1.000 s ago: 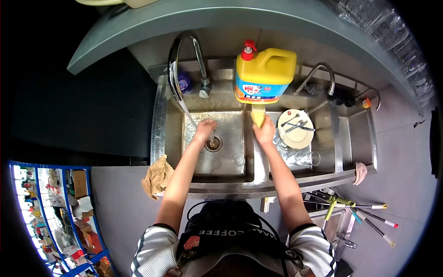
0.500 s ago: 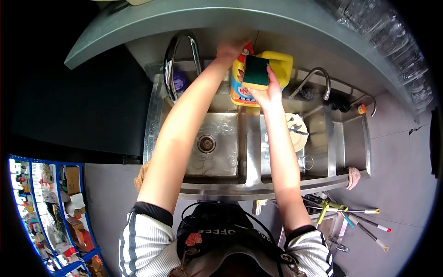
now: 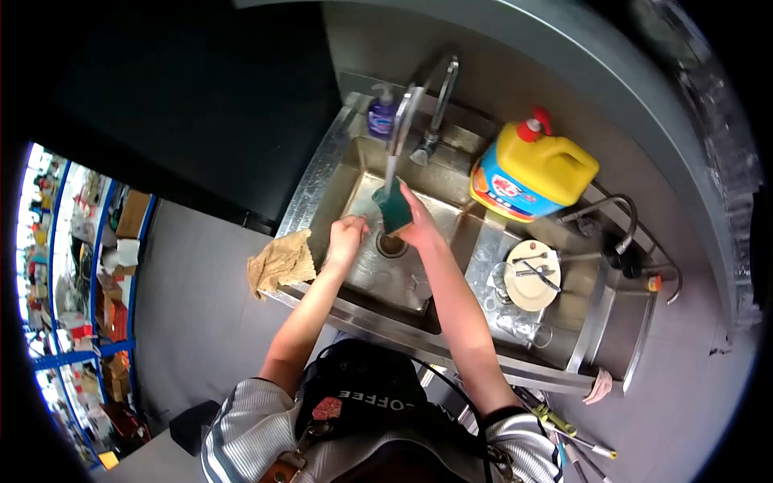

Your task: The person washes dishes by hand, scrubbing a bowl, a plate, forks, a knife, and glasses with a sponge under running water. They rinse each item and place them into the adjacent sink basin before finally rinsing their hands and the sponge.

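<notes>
My right hand (image 3: 419,224) holds a green-faced sponge (image 3: 394,208) over the left sink basin (image 3: 370,278). Water runs from the tall curved faucet (image 3: 407,113) onto the sponge. To the left of it, my left hand (image 3: 349,236) hovers above the same basin with its fingers curled in and nothing visible in them; it is apart from the sponge. Below the sponge, the drain (image 3: 392,246) is partly in sight. On the ledge behind the basins stands a big yellow jug (image 3: 523,173) with a red pump top, and neither hand touches it.
A white plate (image 3: 527,296) with cutlery lies in the middle basin, with clear glasses (image 3: 535,333) near it. Purple soap bottle (image 3: 381,114) stands at the back left corner. Brown cloth (image 3: 282,264) hangs over the front left edge; a pink cloth (image 3: 598,387) hangs at front right.
Both hands have moved from the yellow jug down and left to the left basin. The left hand has left the pump top. The sponge, still in my right hand, is now under running water.
</notes>
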`<state>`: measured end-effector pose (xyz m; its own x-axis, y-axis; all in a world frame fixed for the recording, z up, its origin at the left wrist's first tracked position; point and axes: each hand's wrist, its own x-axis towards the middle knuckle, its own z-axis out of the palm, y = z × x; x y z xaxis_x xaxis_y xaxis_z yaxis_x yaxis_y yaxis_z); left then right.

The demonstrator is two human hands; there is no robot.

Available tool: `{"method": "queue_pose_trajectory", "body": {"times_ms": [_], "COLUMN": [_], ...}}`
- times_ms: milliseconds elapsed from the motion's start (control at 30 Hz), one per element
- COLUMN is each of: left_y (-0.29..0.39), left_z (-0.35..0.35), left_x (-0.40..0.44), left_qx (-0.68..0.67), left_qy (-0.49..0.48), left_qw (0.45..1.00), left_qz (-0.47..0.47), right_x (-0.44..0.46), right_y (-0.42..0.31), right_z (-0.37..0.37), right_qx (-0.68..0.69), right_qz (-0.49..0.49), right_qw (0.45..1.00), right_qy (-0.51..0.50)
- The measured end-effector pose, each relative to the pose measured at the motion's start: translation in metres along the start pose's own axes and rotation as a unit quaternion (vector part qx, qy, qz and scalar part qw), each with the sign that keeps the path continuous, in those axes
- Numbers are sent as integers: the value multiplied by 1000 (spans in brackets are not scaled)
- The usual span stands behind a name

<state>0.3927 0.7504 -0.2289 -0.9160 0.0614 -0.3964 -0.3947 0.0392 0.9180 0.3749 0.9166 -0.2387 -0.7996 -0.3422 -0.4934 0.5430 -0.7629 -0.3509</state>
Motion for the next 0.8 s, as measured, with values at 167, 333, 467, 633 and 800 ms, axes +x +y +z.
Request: {"method": "queue_pose_trajectory", "body": {"times_ms": [167, 333, 467, 633, 800], "left_y": [-17, -30, -33, -41, -48], "left_z": [-38, -60, -72, -81, -76], "left_x": [1, -4, -9, -8, -4], "left_qx": [-74, -81, -66, -48, -44], "left_qy": [47, 61, 63, 68, 46], "left_qw": [996, 995, 996, 996, 997], "left_qz": [15, 15, -1, -21, -38], "right_x": [78, 98, 111, 91, 74], "right_y": [13, 14, 34, 30, 31], "right_z": [18, 5, -4, 13, 5], "right_qx": [-91, -511, -670, -738, -668], "right_qz": [-67, -182, -233, -186, -141], "right_qw": [988, 790, 627, 562, 624], "right_qy": [108, 286, 322, 324, 380]}}
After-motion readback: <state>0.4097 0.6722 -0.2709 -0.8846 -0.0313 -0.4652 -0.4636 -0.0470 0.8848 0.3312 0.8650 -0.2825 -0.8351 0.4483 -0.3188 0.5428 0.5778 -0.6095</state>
